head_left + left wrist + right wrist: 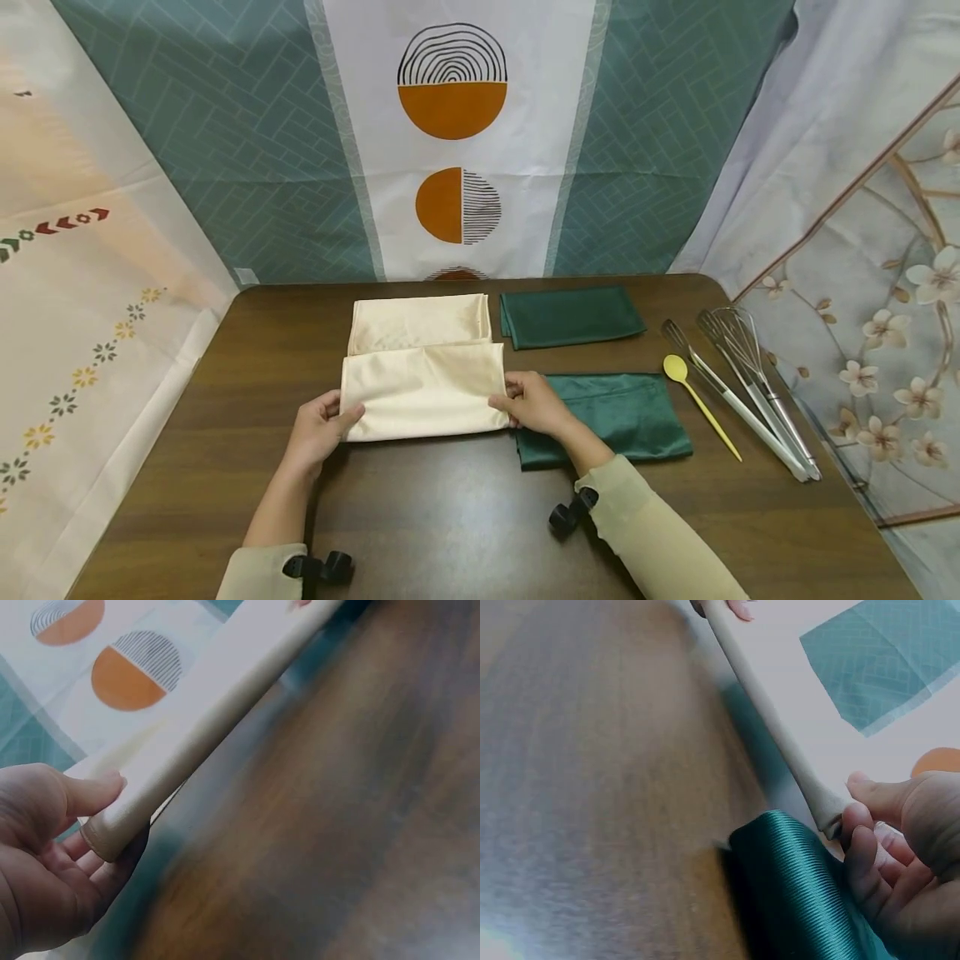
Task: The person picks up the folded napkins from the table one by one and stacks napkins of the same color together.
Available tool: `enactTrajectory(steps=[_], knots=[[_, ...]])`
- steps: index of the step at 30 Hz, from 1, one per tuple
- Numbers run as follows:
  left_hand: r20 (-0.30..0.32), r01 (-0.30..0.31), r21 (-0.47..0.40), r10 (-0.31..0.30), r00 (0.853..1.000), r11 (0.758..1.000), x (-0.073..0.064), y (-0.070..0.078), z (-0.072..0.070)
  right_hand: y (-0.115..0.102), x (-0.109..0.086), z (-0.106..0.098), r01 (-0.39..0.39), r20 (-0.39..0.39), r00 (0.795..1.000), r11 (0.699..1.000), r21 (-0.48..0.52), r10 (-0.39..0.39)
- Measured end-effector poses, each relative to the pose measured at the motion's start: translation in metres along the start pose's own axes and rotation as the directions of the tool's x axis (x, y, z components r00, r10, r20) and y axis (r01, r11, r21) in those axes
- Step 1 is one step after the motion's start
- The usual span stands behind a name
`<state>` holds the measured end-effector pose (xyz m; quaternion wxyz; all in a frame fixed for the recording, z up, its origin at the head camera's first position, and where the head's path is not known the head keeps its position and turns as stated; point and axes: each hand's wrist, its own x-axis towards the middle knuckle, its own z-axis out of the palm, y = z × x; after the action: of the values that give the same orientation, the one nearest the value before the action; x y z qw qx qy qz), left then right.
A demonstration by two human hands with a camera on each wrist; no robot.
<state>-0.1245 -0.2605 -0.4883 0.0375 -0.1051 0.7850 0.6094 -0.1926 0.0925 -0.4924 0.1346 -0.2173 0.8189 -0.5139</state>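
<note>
Cream cloth (423,392), pinched by the left hand (318,425) at nine o'clock and right hand (537,404) at three, looks folded but not yet released; green cloth (573,317) at two lies folded.

Left fingers (112,876) pinching cream cloth (196,720), blurred brown tabletop (322,817)

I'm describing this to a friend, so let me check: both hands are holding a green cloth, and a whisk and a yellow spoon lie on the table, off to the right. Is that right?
Not quite: the cloth that the left hand and right hand hold is cream, as the head view shows. The whisk and yellow spoon do lie off to the right.
</note>
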Motion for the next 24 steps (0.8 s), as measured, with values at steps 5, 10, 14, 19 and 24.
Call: enactTrajectory(steps=[5,10,14,19,24], knots=[[0.004,0.006,-0.046,-0.006,1.000,0.999,0.007,0.005,-0.001,0.000,0.007,-0.004,0.013,-0.034,0.999,1.000,0.019,-0.013],[-0.009,-0.019,-0.062,0.018,1.000,0.998,0.018,0.010,0.001,0.001,0.016,-0.008,0.032,-0.078,0.996,0.999,0.025,-0.030],[-0.016,-0.020,-0.072,0.019,1.000,0.997,0.027,0.012,0.002,0.001,0.024,-0.011,0.041,-0.091,0.995,0.999,0.012,-0.039],[-0.030,-0.018,-0.069,0.016,0.999,0.997,0.037,0.014,0.001,0.001,0.035,-0.014,0.058,-0.095,0.994,0.998,0.004,-0.058],[-0.030,-0.032,-0.079,0.030,0.999,0.996,0.050,0.020,0.000,-0.001,0.045,-0.017,0.042,-0.109,0.993,0.999,-0.012,-0.043]])
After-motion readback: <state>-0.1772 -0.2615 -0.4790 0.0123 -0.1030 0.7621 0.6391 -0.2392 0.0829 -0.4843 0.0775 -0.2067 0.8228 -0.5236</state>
